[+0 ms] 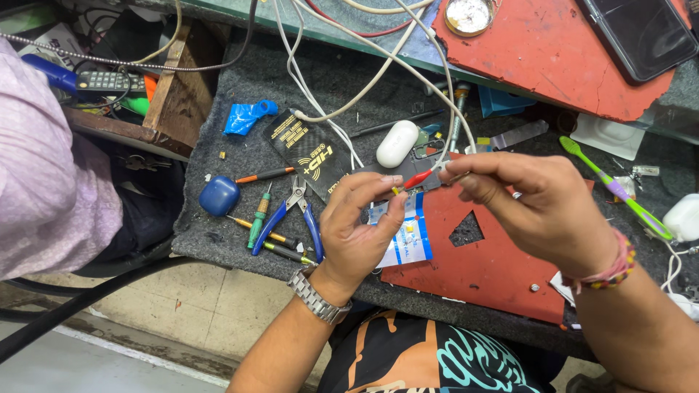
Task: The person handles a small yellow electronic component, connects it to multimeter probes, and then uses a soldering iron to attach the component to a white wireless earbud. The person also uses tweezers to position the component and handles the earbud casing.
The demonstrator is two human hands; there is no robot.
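A: What is seen first?

B: A grey felt worktop (240,80) is seen, covered with tools. On it, a big red mat (495,269) with a triangle hole is laid under the hands. A second red mat (553,51) is placed higher up, and a dark phone (641,33) is rested on its right end.

A: And the hands?

B: 2 hands are held just above the lower mat. The left hand (357,229) is curled, and a small red clip (417,179) is pinched between its thumb and finger. The right hand (542,207) is closed too. Something thin is pinched by its fingertips, perhaps the end of the white cable (378,73), but that spot is too small to be sure. The 2 hands are held very near each other, with the clip between them.

A: What is worn?

B: A metal watch (318,297) is worn on the left wrist, and a pink thread band (615,269) on the right.

A: What is laid nearby?

B: Blue-handled pliers (291,215) are laid just left of the left hand, beside a few small screwdrivers (259,218). A white earbud case (397,143) is set above the hands. A green and purple toothbrush (615,188) is laid to the right.
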